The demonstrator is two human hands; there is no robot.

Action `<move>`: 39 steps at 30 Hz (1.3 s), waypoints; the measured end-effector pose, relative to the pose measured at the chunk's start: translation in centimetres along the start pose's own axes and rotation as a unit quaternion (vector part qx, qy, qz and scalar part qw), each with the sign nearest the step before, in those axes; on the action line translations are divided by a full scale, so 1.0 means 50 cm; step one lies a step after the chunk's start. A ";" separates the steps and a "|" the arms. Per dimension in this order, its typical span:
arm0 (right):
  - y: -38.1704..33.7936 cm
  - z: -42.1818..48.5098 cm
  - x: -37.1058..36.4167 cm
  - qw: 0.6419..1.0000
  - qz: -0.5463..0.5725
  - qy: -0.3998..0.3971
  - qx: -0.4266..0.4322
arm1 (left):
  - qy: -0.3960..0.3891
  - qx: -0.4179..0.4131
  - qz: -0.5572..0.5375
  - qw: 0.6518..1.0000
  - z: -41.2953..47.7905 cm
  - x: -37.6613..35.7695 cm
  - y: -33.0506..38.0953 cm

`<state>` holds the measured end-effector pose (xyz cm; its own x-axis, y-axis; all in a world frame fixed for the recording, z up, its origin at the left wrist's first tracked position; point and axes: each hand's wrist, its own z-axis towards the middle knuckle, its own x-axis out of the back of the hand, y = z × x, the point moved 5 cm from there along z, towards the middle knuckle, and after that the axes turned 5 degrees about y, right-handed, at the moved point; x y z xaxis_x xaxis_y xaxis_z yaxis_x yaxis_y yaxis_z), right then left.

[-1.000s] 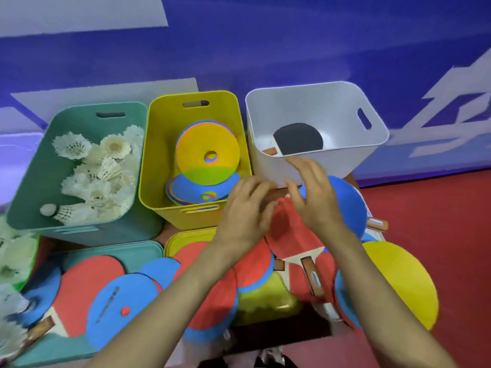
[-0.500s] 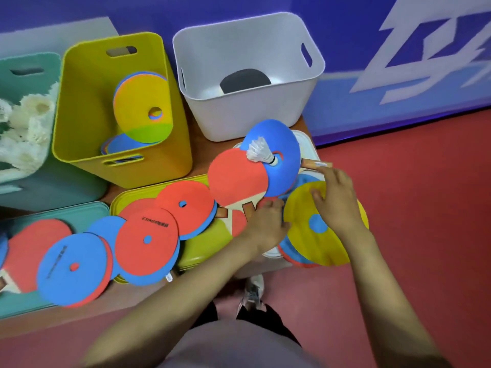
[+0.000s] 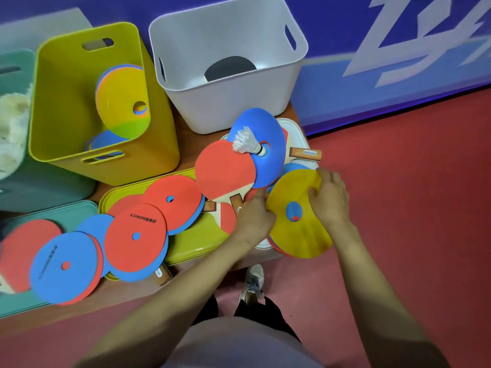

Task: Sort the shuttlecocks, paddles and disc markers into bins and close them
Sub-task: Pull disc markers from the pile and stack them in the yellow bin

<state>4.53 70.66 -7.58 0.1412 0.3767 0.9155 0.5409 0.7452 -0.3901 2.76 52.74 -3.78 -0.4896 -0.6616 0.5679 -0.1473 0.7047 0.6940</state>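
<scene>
A yellow disc marker (image 3: 296,235) lies on top of a small stack at the table's right edge. My right hand (image 3: 329,199) grips its far edge, and my left hand (image 3: 255,217) pinches its left edge. Just beyond, a white shuttlecock (image 3: 248,144) rests on a blue disc marker (image 3: 265,155) that overlaps a red paddle (image 3: 223,171). The white bin (image 3: 239,102) holds a dark paddle (image 3: 229,67). The yellow bin (image 3: 66,102) holds several disc markers. The teal bin (image 3: 16,181) with shuttlecocks is at the far left.
Red and blue disc markers (image 3: 135,237) overlap across a yellow lid (image 3: 196,240) and a teal lid (image 3: 66,211) along the table's front. A second paddle's wooden handle (image 3: 305,154) sticks out to the right. Red floor and my shoes (image 3: 252,282) lie below.
Both hands dropped from near the white bin to the yellow disc marker at the right edge and took hold of it. The camera swung right and down.
</scene>
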 end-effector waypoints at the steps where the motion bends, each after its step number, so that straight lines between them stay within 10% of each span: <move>1: -0.008 -0.007 -0.004 1.000 0.004 -0.001 0.007 | 0.001 -0.017 0.011 1.000 -0.008 0.008 0.004; 12: -0.139 -0.058 0.004 0.985 0.132 0.056 0.094 | 0.179 -0.093 0.134 0.970 -0.010 0.215 -0.020; 28: -0.512 -0.044 0.007 0.923 0.291 0.086 0.238 | 0.445 -0.080 -0.153 0.879 -0.055 0.595 -0.204; 35: -0.677 0.004 0.058 0.896 0.351 0.147 0.230 | 0.461 -0.037 -0.196 0.865 -0.041 0.740 -0.275; 39: -0.766 0.040 0.063 0.901 0.323 0.153 0.245 | 0.351 0.010 -0.103 0.931 0.014 0.788 -0.282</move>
<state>-17.41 44.39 10.03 0.5575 0.7063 0.4362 -0.1572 0.6058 -0.7799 -15.08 16.92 8.51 0.2324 -0.7830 0.5770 -0.1953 0.5436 0.8163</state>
